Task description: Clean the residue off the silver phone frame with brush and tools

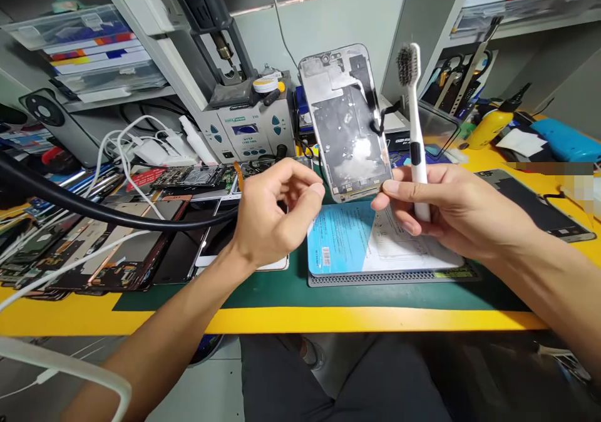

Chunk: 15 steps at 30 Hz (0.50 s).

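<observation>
A phone screen assembly [345, 121], its grey inner side toward me with whitish patches, is held up tilted over the mat. My right hand [436, 203] pinches its lower right corner between thumb and fingers. The same hand also grips a white toothbrush [416, 134], dark bristles up, its handle across the fingers. Left of the screen's lower edge is my left hand [282, 212], thumb and index finger brought together. Whether anything small is in that pinch is hidden. Beneath lies a blue and white printed pad [345, 240] on the green mat [263, 293].
Opened phones and phone parts [117, 240] crowd the left, with a black cable [117, 212] crossing over them. A soldering or hot-air station [246, 128] stands behind. To the right are another screen panel [535, 206], a yellow bottle [493, 121] and a blue object [566, 140].
</observation>
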Available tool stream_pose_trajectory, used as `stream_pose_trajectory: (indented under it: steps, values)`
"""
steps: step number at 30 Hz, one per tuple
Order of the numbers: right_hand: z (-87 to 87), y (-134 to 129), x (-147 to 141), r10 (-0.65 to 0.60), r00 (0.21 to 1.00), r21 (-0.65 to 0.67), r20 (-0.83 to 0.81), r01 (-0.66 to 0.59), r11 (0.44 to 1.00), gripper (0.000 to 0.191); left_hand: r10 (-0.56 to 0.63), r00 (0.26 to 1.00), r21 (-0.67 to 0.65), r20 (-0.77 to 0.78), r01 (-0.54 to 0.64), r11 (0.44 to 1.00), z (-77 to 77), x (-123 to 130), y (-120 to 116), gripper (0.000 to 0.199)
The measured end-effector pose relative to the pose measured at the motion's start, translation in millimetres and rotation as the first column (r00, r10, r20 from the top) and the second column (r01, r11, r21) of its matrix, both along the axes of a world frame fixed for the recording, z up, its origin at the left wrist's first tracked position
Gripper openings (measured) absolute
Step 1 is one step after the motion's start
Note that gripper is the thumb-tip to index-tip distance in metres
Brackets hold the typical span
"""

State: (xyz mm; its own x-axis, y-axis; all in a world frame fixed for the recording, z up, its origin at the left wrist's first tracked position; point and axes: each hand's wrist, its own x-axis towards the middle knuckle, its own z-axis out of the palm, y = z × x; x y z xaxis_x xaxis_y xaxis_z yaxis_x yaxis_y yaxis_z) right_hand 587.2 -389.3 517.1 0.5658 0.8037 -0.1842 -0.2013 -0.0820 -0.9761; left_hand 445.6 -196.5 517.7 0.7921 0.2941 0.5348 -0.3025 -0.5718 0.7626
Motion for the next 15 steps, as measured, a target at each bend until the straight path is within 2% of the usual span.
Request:
stream_pose_trajectory:
  steps: [3, 4, 5, 6, 8, 11, 15]
  values:
    - [0.7, 1.0, 1.1, -0.042, 0.999, 0.021, -0.007, 0.042, 0.999, 0.02, -0.004, 0.998, 0.24, 0.07, -0.013, 0.971, -5.1, -27.8, -14.3, 0.011]
    - [0.7, 1.3, 1.3, -0.054, 0.998, 0.035, -0.014, 0.054, 0.998, 0.019, -0.031, 0.997, 0.441, 0.071, -0.004, 0.897, -10.9, -40.1, -21.3, 0.01]
    - [0.6, 1.6, 1.5, -0.065, 0.998, 0.048, -0.021, 0.066, 0.997, 0.017, -0.033, 0.998, 0.578, 0.058, -0.007, 0.816, -18.6, -52.7, -28.6, 0.01]
    - [0.5, 1.9, 1.6, -0.076, 0.997, 0.06, -0.029, 0.078, 0.995, 0.015, -0.011, 1.0, 0.635, 0.027, -0.009, 0.772, -27.7, -64.5, -35.8, 0.012]
    - [0.2, 2.5, 1.4, -0.088, 0.995, 0.075, -0.044, 0.091, 0.993, 0.014, 0.062, 0.996, 0.653, 0.062, -0.087, 0.752, -47.8, -82.9, -48.3, 0.019]
    - [0.4, 3.6, -0.1, -0.068, 0.996, 0.081, -0.06, 0.073, 0.994, 0.017, 0.147, 0.989, 0.661, -0.012, -0.103, 0.743, -72.0, -94.2, -60.6, 0.031]
    - [0.5, 4.9, -1.2, -0.039, 0.997, 0.084, -0.067, 0.045, 0.995, 0.021, 0.178, 0.984, 0.675, 0.005, -0.134, 0.725, -83.1, -92.3, -68.4, 0.038]
